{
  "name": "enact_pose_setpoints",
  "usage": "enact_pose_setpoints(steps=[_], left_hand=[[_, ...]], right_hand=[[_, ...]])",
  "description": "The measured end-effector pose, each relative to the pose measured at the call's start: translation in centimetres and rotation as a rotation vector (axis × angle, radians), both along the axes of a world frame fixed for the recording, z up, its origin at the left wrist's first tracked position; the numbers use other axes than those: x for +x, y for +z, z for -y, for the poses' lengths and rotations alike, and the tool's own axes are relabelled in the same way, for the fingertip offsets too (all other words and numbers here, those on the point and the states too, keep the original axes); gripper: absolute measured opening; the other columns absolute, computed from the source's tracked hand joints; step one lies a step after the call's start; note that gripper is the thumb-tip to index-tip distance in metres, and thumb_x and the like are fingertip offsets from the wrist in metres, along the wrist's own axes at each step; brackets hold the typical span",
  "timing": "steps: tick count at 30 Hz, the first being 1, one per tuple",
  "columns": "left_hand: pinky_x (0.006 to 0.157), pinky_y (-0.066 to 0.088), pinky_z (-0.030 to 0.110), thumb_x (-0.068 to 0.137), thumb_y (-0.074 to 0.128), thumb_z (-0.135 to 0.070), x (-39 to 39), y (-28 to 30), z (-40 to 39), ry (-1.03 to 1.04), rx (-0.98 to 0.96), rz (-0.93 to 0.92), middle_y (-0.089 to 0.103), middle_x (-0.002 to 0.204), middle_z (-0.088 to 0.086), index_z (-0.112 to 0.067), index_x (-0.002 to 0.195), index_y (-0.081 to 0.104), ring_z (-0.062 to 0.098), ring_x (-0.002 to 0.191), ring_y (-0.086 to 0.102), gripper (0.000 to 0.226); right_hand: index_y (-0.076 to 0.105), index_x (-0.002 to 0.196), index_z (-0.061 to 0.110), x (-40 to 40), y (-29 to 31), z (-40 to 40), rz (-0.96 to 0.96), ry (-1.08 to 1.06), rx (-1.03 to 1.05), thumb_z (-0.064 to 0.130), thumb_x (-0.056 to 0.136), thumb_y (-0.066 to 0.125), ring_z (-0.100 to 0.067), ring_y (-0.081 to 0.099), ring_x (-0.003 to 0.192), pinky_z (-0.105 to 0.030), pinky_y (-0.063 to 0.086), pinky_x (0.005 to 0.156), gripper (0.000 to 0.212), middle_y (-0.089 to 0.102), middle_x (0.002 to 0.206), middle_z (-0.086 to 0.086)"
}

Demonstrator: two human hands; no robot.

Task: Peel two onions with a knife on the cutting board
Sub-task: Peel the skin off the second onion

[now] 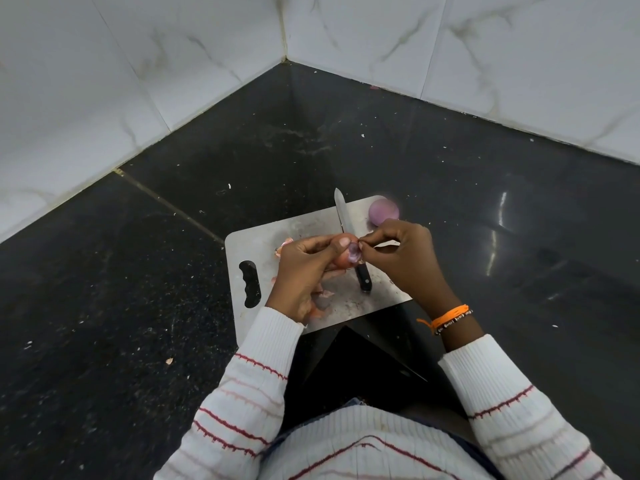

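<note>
My left hand (304,271) grips an onion (346,258) with brown skin, held above the steel cutting board (277,237); its cut purple end faces right. My right hand (398,254) pinches the skin at that cut end with fingertips. A peeled purple onion (382,211) sits at the board's far right corner. The knife (346,223) lies on the board under my hands, blade pointing away, black handle (363,278) towards me. Loose skin pieces (285,245) lie on the board around my left hand.
The board rests on a dark stone counter (138,271) in a corner of white marble-tiled walls (104,81). Small scraps dot the counter. The board's grip slot (250,284) is at its left end.
</note>
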State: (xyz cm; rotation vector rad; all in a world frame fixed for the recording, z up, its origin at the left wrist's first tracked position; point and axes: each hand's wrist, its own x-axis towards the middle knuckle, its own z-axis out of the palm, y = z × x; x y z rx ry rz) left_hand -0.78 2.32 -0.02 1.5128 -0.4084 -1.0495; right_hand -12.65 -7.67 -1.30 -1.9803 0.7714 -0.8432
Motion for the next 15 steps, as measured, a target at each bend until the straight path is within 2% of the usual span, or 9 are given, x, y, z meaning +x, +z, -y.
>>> enact_pose_setpoints(steps=[3,7,11,13,15], left_hand=[[0.068,0.059,0.033,0.083,0.07,-0.02,0.11,0.06,0.05,0.011,-0.006,-0.007,0.074,0.097,0.01,-0.011,0.101,0.072,0.022,0.085,0.073,0.02],[0.074,0.059,0.029,0.085,0.068,-0.017,-0.02,0.03,0.01,-0.004,-0.036,-0.048,0.075,0.089,0.005,-0.015,0.092,0.073,0.019,0.083,0.073,0.009],[0.059,0.055,0.018,0.091,0.058,-0.024,-0.23,-0.01,0.26,-0.03,-0.044,-0.184,0.073,0.095,0.009,-0.01,0.105,0.068,0.015,0.081,0.072,0.021],[0.062,0.057,0.019,0.094,0.053,-0.028,-0.22,0.15,0.54,-0.003,-0.059,-0.29,0.069,0.102,0.014,-0.007,0.11,0.064,0.015,0.079,0.072,0.028],[0.067,0.059,0.022,0.096,0.049,-0.029,-0.18,0.14,0.64,0.023,-0.077,-0.344,0.067,0.106,0.015,-0.01,0.104,0.063,0.016,0.08,0.071,0.024]], right_hand=[[0.07,0.073,0.008,0.35,-0.28,-0.13,-0.005,-0.018,-0.017,0.007,0.074,0.074,-0.017,0.065,0.065,-0.029,0.057,0.063,0.004,0.068,0.069,-0.005],[0.067,0.075,0.008,0.5,-0.41,-0.23,-0.039,-0.025,-0.062,0.007,0.075,0.073,-0.011,0.061,0.066,-0.017,0.053,0.061,0.006,0.064,0.071,-0.001],[0.063,0.075,0.013,0.07,-0.55,0.26,-0.039,-0.09,-0.004,0.001,0.076,0.068,-0.008,0.059,0.067,-0.011,0.049,0.063,0.013,0.059,0.07,0.008],[0.06,0.079,0.012,-0.14,-0.61,0.52,-0.023,-0.099,0.103,0.001,0.084,0.06,-0.013,0.061,0.069,-0.019,0.052,0.066,0.011,0.059,0.075,0.004],[0.056,0.082,0.008,-0.13,-0.48,0.28,0.05,-0.078,0.193,0.008,0.094,0.048,-0.018,0.061,0.069,-0.03,0.054,0.066,0.015,0.059,0.08,-0.004]])
